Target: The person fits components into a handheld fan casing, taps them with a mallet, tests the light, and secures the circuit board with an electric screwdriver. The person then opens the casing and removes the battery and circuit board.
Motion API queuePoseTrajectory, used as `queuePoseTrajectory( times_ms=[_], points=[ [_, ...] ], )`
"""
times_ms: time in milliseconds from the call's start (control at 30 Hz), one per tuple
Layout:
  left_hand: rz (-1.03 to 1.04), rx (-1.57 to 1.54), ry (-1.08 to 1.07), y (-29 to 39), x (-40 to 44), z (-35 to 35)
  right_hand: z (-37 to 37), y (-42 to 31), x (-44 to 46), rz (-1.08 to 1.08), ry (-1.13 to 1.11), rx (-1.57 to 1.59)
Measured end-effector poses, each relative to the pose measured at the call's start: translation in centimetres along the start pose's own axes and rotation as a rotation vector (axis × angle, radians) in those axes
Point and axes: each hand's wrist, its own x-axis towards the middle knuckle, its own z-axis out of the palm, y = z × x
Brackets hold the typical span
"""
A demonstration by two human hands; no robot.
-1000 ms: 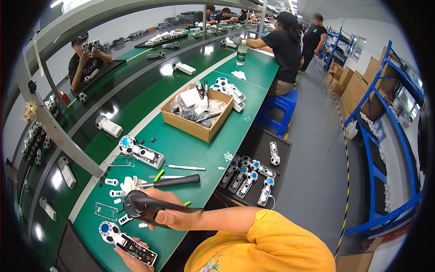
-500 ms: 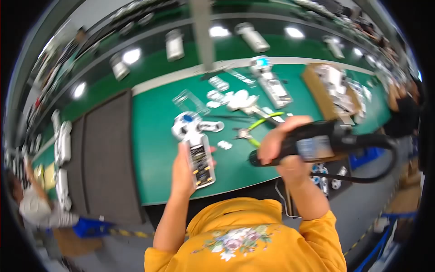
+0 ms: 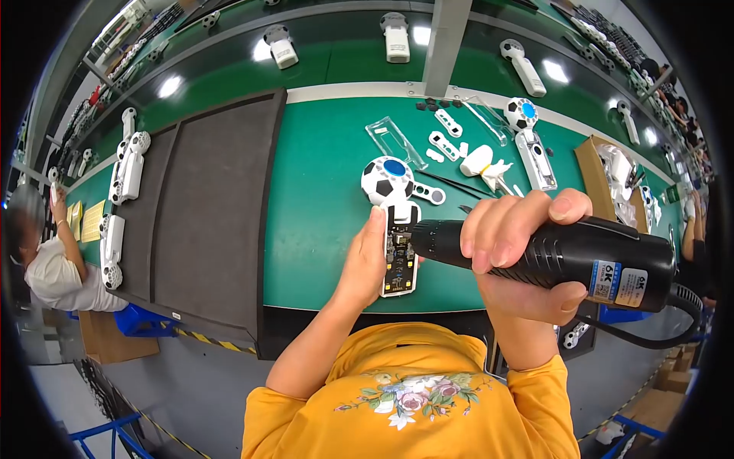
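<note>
1. Black tray (image 3: 210,222), ridge dividing it, left side of bench.
2. Co-worker in white top (image 3: 52,264), far left — near yellow papers (image 3: 93,222).
3. Blue stool (image 3: 141,321) beneath; brown cardboard box (image 3: 115,336) just beside it, on floor.
4. Open carton (image 3: 594,180), right side of bench — clear plastic bags (image 3: 618,167) inside.
5. Grey metal post (image 3: 446,46), bench's back edge.
6. Yellow-black floor tape (image 3: 214,341).
7. Blue metal frame (image 3: 115,428), bottom left.

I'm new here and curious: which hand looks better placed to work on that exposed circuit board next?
Probably the right hand: it grips the black tool, whose tip is at the edge of the circuit board; contact is unclear. The left hand is occupied holding the ball-topped device.
</note>
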Motion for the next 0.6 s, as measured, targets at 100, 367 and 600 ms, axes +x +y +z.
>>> queuePoseTrajectory(
  times_ms=[100, 367, 600],
  points=[
    [0.024, 0.013, -0.044, -0.3, 0.2, -0.4, -0.1, 0.3, -0.2, 0.014, -0.007, -0.001],
    [0.054, 0.09, -0.052, -0.5, 0.3, -0.6, 0.3, 0.4, -0.3, 0.062, 0.004, -0.024],
    [0.137, 0.187, -0.043, -1.5, 0.7, -0.9, 0.5, 0.2, -0.5, 0.072, -0.04, -0.052]
  ],
)
